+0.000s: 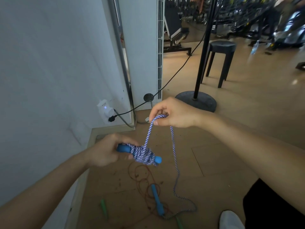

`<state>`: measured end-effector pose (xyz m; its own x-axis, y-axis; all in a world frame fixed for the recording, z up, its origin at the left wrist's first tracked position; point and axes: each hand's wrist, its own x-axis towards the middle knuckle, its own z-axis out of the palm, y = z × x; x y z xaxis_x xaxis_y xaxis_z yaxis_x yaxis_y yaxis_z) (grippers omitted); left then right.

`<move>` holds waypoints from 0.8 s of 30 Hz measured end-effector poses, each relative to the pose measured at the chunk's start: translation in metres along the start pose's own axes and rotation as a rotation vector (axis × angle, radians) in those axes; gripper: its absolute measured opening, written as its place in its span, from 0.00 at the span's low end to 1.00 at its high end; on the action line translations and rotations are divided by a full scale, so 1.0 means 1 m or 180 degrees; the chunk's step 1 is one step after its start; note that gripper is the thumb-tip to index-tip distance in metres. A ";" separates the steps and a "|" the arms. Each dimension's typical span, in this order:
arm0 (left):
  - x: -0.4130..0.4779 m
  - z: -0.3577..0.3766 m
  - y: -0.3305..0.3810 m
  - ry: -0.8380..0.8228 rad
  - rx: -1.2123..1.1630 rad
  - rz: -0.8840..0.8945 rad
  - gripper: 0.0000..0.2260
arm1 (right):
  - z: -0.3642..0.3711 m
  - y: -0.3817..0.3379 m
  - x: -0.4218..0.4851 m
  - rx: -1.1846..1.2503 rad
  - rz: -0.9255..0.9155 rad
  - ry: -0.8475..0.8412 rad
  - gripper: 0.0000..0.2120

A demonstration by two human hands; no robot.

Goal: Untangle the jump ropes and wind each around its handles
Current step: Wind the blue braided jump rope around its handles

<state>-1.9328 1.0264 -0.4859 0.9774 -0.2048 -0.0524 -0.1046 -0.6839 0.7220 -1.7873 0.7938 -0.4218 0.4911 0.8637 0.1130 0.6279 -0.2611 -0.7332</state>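
with left hand [105, 151] gripping wrapped handle [123, 148]; with right hand [175, 113] pinching rope [149, 129] higher up, well apart; leaving second handle [157, 201] on floor [214, 162].

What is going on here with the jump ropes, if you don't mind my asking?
A person is winding the blue-and-white rope onto its blue handle. The left hand grips that handle, already thickly wrapped, while the right hand pinches a raised loop of rope. The slack trails down to the second blue handle on the floor, among a thin red rope and green handles, not yet wound.
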 end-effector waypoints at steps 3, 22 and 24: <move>-0.004 0.009 0.001 -0.0421 -0.0747 -0.0102 0.17 | 0.005 0.013 -0.003 0.0377 0.0038 0.0246 0.07; -0.012 0.010 0.014 0.1960 -0.4000 -0.0418 0.08 | 0.081 0.049 0.002 0.0229 0.0507 -0.0201 0.04; -0.012 0.007 0.005 0.2339 -0.3618 -0.0702 0.05 | 0.091 0.045 0.001 0.0243 0.0493 -0.0442 0.05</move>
<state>-1.9464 1.0206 -0.4865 0.8626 0.4910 -0.1215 -0.0770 0.3649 0.9278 -1.8141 0.8220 -0.5157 0.4870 0.8682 -0.0946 0.5011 -0.3665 -0.7840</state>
